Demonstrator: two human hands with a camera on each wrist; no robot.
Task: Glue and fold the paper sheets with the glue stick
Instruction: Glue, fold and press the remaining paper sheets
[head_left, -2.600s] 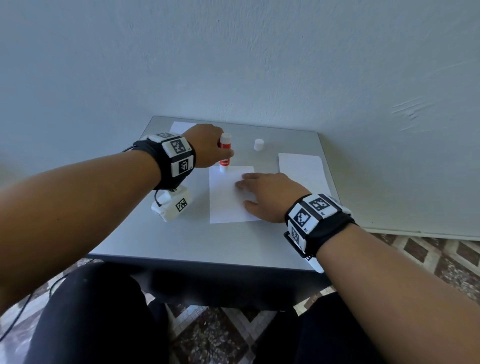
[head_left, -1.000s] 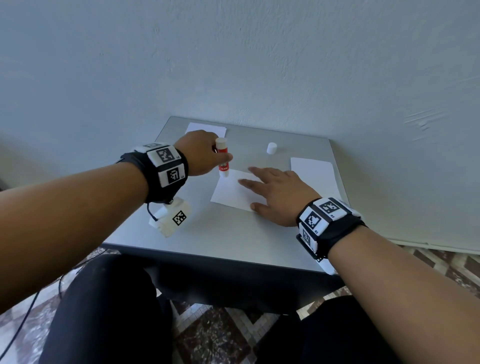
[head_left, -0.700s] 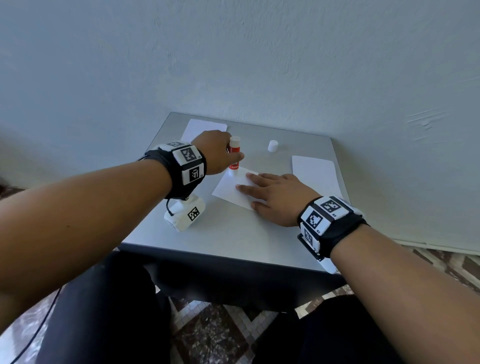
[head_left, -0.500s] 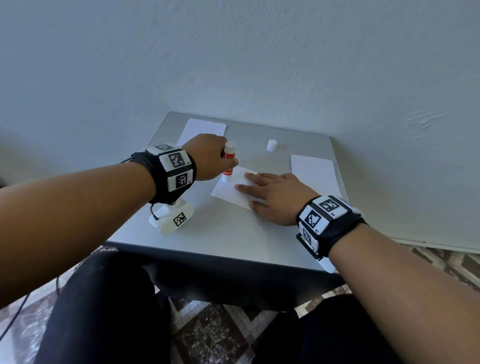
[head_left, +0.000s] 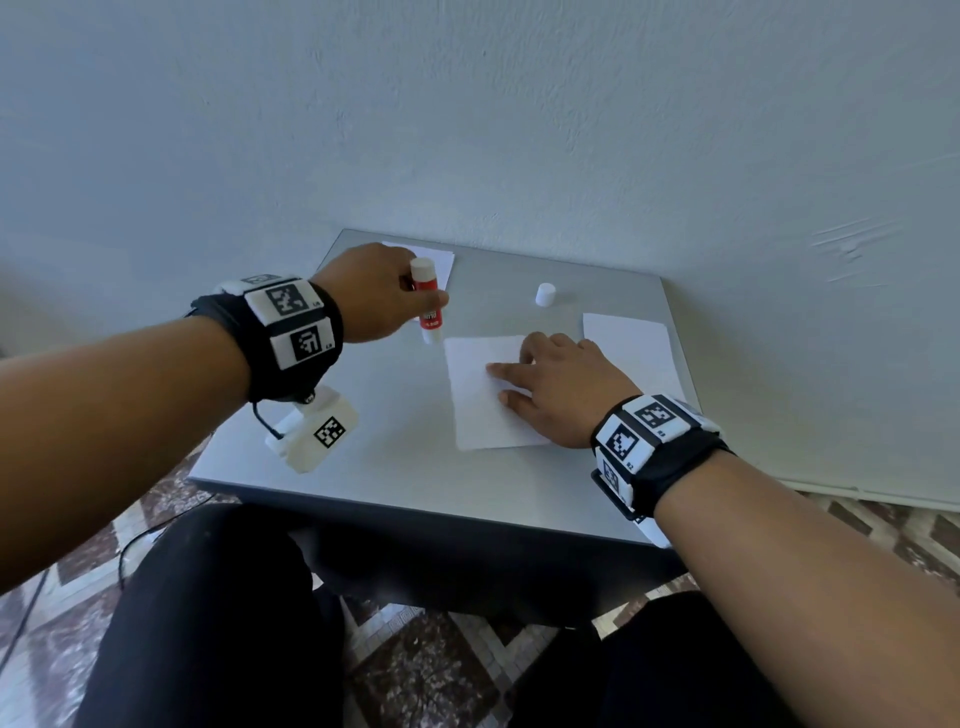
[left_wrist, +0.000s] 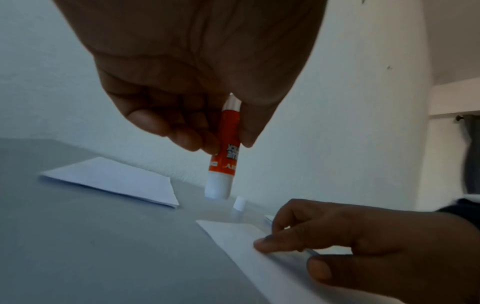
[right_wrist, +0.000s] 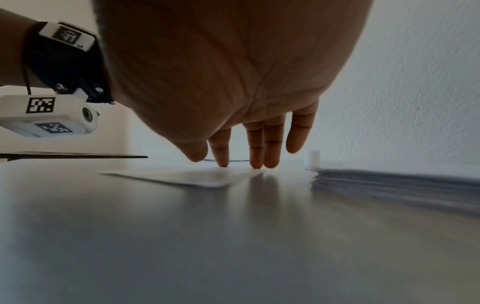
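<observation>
The red-and-white glue stick (head_left: 427, 303) hangs uncapped, tip down, just above the table. A white sheet (head_left: 483, 400) lies flat beside it.

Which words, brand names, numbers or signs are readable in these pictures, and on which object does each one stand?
"GLUE STICK", upside down and partly hidden by the fingers, on the red label of the glue stick held by the left hand.
Smaller print lower on that label: too blurred to read.
Wrist bands: black-and-white square code markers; the tiny characters beside them are too small to read.
No other text visible.
</observation>
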